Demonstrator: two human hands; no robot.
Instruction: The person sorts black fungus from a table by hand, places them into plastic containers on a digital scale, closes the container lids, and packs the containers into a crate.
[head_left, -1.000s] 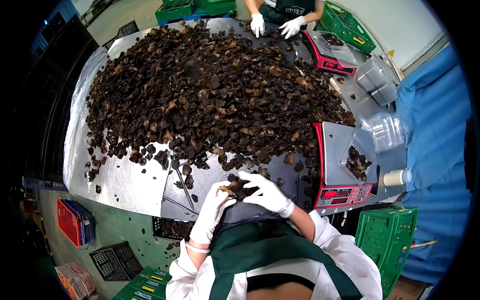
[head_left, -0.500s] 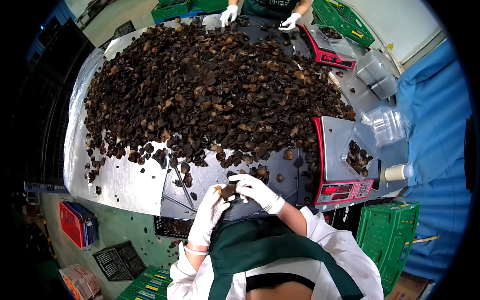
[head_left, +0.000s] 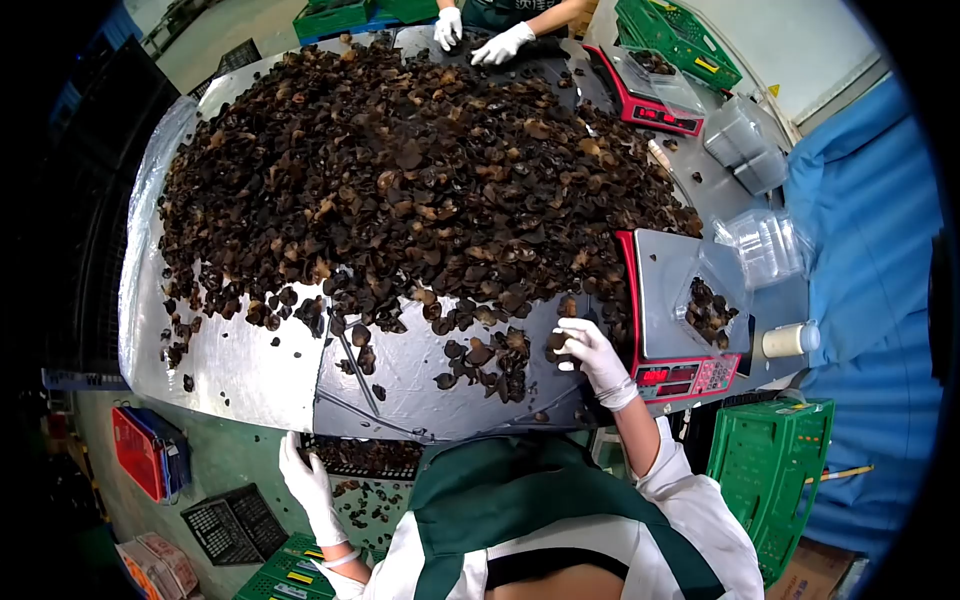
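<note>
A large heap of dark brown wood ear mushrooms covers much of the metal table. My right hand, in a white glove, pinches a wood ear piece left of the near scale. A small separate pile of wood ears lies to its left. Past the table's front edge, my gloved left hand is beside a black crate with wood ears in it. Its thumb stands apart from the fingers, and I see nothing held.
A red scale bears a clear tray of wood ears. Clear plastic boxes and a white cup stand at the right. Across the table are a co-worker's gloved hands and a second scale. A green crate stands at right.
My hands have parted: the left went down and left to the black crate, the right moved right towards the scale. The co-worker's one hand shifted left towards the other.
</note>
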